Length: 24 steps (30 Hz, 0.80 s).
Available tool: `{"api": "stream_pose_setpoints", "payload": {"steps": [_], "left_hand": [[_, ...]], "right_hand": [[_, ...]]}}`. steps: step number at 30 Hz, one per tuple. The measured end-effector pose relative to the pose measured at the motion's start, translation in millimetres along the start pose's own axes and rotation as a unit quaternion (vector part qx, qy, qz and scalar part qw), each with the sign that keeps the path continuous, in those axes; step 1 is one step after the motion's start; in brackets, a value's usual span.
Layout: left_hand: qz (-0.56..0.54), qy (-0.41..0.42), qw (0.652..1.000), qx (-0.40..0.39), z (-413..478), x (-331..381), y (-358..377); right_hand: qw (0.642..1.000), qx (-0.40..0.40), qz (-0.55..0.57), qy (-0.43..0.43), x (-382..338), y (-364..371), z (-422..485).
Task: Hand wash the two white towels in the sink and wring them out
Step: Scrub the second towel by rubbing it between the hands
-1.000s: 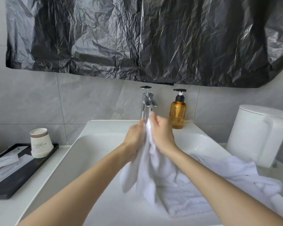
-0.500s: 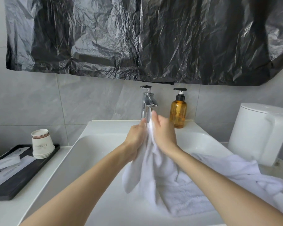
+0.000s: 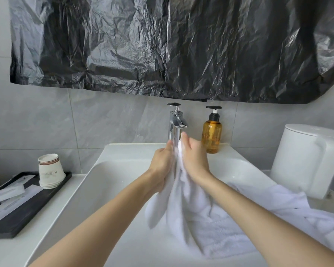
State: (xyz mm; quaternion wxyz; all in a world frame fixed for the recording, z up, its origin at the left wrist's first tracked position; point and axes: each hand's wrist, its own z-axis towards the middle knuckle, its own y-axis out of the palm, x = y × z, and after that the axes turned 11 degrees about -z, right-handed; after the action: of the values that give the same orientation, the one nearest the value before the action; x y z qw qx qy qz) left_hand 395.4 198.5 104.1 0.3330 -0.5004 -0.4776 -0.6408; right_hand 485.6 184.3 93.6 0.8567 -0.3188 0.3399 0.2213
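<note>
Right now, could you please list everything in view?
sink: 1, white, centre
faucet: 1, chrome, behind the basin
held towel: 1, white, raised under the faucet, lower end in the sink
second towel: 1, white, draped over the sink's right rim
soap bottle: 1, amber with black pump, right of faucet
tray: 1, black, left counter
paper cups: 1 stack, white with brown bands, on the tray
packets: several, white, on the tray
kettle: 1, white, right of sink
plastic sheet: 1, black, on the wall above
left hand: 1, bare, pressing the held towel
right hand: 1, bare, pressing the held towel
</note>
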Motion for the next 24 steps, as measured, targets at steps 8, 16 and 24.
{"api": "stream_pose_setpoints", "payload": {"steps": [8,16,24], "left_hand": [[-0.017,-0.024,1.0,-0.008,4,-1,0],[-0.009,-0.017,1.0,0.001,7,-5,0],[-0.022,-0.026,0.999,-0.002,8,-5,1]], "right_hand": [[1.0,-0.016,0.004,0.003,3,-2,1],[1.0,0.015,-0.015,0.01,3,0,3],[1.0,-0.02,-0.006,0.0,4,-3,7]]}}
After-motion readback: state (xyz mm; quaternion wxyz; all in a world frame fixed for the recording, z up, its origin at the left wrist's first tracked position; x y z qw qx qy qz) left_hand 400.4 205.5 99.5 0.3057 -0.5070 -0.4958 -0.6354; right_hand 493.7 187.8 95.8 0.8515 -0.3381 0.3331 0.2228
